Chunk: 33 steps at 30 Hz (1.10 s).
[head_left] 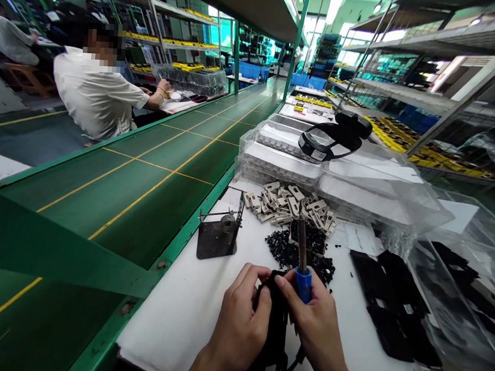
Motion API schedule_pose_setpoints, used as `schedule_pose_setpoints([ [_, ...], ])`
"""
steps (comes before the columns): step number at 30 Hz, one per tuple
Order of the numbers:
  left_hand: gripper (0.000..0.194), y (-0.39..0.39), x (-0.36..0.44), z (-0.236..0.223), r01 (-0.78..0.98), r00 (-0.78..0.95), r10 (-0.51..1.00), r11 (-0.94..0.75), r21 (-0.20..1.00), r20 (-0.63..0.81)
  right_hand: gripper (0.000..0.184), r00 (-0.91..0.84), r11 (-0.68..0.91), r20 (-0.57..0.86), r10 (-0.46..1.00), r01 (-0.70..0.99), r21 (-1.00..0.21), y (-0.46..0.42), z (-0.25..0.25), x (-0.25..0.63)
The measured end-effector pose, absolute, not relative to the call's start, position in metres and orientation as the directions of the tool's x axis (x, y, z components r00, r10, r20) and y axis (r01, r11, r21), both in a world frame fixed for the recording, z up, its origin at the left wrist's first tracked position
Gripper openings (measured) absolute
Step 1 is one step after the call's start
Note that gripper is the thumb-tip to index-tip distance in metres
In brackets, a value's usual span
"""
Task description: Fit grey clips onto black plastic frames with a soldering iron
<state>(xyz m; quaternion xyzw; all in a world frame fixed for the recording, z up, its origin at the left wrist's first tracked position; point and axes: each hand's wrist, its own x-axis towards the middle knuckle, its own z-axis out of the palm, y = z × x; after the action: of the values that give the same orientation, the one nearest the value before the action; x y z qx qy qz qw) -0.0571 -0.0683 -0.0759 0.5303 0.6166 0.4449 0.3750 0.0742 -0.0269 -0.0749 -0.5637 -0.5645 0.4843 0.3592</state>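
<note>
Close in front of me, my left hand [244,312] is closed around the upper end of a black part [277,331], probably plastic, whose exact kind I cannot make out. A soldering iron [303,282] with a blue collar and a brownish metal shaft is gripped in my right hand [317,322], shaft pointing up and away. My right thumb also presses on the top of the black part, close to my left fingers. Just beyond lies a pile of tiny black pieces [283,248]. Behind that is a heap of beige-grey parts [277,201]. A dark cable runs below my right hand.
At left on the white worktop [174,320] stands a metal stand with a reel [217,236]. Black flat parts [394,304] lie at right beside clear plastic trays [444,306]. A black headset-like strap [333,137] rests on stacked trays. A green conveyor [183,149] separates me from a seated person [99,89].
</note>
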Motion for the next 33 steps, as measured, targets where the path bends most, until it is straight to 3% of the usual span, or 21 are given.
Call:
schedule_pose_setpoints([
  [3, 0.016, -0.069, -0.058, -0.077, 0.269, -0.138, 0.99, 0.044, 0.962, -0.007, 0.036, -0.029, -0.121, -0.14, 0.99, 0.344, -0.931, -0.025, -0.076, 0.078],
  [6, 0.02, -0.069, -0.058, -0.076, 0.211, -0.12, 0.992, 0.052, 0.976, -0.027, 0.043, -0.008, -0.189, -0.198, 0.98, 0.257, -0.948, -0.021, -0.079, 0.083],
  [10, 0.016, -0.071, -0.058, -0.071, 0.191, -0.061, 0.997, -0.027, 0.981, 0.039, 0.048, -0.194, -0.345, -0.344, 0.919, 0.033, -0.938, -0.015, -0.081, 0.092],
  [14, 0.013, -0.071, -0.058, -0.067, 0.184, 0.005, 0.996, -0.086, 0.979, 0.086, 0.048, -0.366, -0.462, -0.412, 0.834, -0.058, -0.885, -0.011, -0.078, 0.099],
  [20, 0.016, -0.07, -0.055, -0.069, 0.211, 0.003, 0.999, -0.04, 0.977, 0.04, 0.045, -0.27, -0.308, -0.307, 0.913, 0.039, -0.95, -0.007, -0.074, 0.104],
  [33, 0.017, -0.068, -0.043, -0.069, 0.27, 0.051, 0.997, -0.068, 0.96, 0.057, 0.039, -0.211, -0.189, -0.199, 0.957, 0.068, -0.98, -0.01, -0.075, 0.115],
])
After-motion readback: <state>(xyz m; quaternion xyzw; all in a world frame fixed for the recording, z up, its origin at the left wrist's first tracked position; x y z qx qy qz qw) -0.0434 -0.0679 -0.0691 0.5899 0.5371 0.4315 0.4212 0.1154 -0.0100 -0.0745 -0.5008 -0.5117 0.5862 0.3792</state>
